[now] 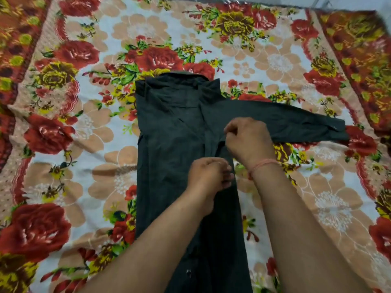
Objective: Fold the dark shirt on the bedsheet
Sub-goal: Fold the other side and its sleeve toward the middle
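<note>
The dark shirt (169,132) lies flat on the flowered bedsheet (69,132), collar at the far end and body running toward me. Its left side is folded inward into a narrow strip. One long sleeve (296,121) stretches out to the right, cuff at the far right. My right hand (248,140) pinches the cloth near the armpit of that sleeve. Just below it, my left hand (209,176) pinches the shirt's right edge. A pink thread band circles my right wrist.
The bedsheet spreads widely on every side of the shirt, with a red patterned border at left and right. A pale floor or wall strip shows beyond the sheet's far edge (317,3).
</note>
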